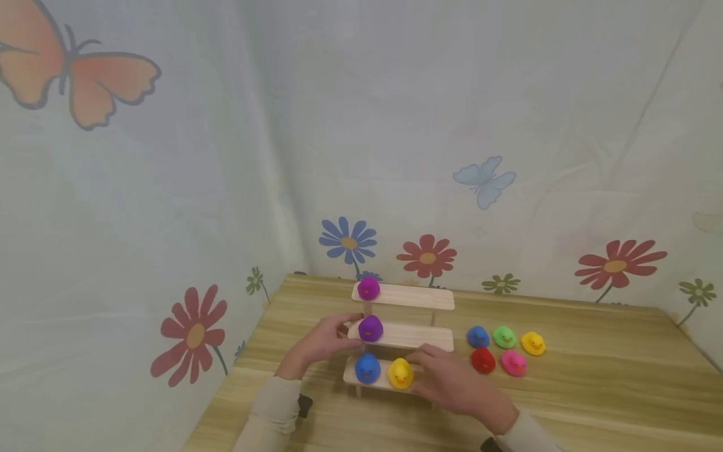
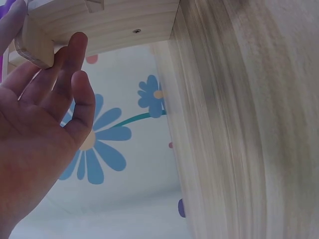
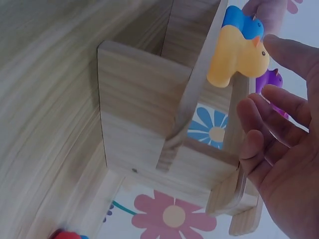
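Observation:
A three-step wooden display shelf holds small rubber ducks. At its left side, my left hand grips the end of the middle board, with fingers under the wood in the left wrist view. The purple duck sits beside that hand. On the lowest step are a blue duck and a yellow duck. My right hand is just right of the yellow duck, fingers loosely bent and nothing held. Another purple duck stands at the left of the top step.
Right of the shelf, several ducks sit on the wooden table: blue, green, yellow, red and pink. A flower-printed curtain hangs behind and to the left.

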Available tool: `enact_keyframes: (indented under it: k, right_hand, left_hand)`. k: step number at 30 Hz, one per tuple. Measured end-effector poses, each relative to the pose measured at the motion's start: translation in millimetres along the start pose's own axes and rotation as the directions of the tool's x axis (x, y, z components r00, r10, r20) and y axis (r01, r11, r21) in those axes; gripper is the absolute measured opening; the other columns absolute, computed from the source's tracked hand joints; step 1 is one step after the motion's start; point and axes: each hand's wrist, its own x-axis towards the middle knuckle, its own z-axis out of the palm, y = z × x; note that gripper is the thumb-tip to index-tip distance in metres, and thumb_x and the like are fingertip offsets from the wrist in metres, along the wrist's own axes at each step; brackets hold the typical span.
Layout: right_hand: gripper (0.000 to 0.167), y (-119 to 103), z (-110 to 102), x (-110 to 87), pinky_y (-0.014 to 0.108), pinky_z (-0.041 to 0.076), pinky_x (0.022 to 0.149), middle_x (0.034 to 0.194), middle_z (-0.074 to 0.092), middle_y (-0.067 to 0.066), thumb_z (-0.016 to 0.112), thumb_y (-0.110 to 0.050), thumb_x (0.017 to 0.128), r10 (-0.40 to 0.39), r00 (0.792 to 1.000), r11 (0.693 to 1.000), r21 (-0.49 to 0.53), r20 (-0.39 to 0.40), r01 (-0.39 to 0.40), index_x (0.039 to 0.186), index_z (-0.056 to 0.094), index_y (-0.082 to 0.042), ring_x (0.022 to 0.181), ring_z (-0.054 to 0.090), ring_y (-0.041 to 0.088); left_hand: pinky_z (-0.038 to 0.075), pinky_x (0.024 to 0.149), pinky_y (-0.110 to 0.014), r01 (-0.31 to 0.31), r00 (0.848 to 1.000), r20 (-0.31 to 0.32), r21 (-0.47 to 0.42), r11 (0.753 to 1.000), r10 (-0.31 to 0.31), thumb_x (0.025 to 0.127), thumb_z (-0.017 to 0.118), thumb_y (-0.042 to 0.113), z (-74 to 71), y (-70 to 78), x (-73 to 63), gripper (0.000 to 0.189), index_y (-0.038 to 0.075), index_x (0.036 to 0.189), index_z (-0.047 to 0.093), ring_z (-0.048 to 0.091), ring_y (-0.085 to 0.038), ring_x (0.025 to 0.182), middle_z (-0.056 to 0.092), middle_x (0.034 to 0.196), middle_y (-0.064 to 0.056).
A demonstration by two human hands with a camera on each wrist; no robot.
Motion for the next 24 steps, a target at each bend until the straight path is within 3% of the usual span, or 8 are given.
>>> enact_keyframes:
  k: [10, 24]
  right_hand:
    - [0.04, -3.4, 12.4, 9.4, 0.023, 0.05, 0.072, 0.103, 0.059, -0.007, 0.073, -0.035, 0.081, -0.084, 0.996, 0.994, -0.079, -0.036, 0.081, 0.113, 0.062, -0.016, 0.079, 0.055, 0.004]
    - [0.039, -10.5, 17.1, 16.5, 0.026, 0.05, 0.073, 0.1, 0.059, -0.006, 0.072, -0.036, 0.081, -0.016, 1.0, 0.997, -0.076, -0.005, 0.016, 0.112, 0.061, -0.015, 0.082, 0.056, 0.005]
  left_hand:
    - [0.051, 0.064, -0.031, 0.004, 1.0, 0.0, -0.007, 1.0, -0.004, 0.082, 0.071, 0.039, 1.7, -4.0, 0.8, 0.063, 0.016, 0.136, 0.05, 0.057, -0.015, 0.083, 0.057, 0.123, -0.001]
    - [0.049, 0.062, -0.03, 0.01, 1.0, -0.005, 0.011, 1.0, -0.01, 0.084, 0.069, 0.036, 1.8, -1.3, -1.0, 0.059, 0.017, 0.136, 0.05, 0.055, -0.014, 0.08, 0.06, 0.114, 0.0]
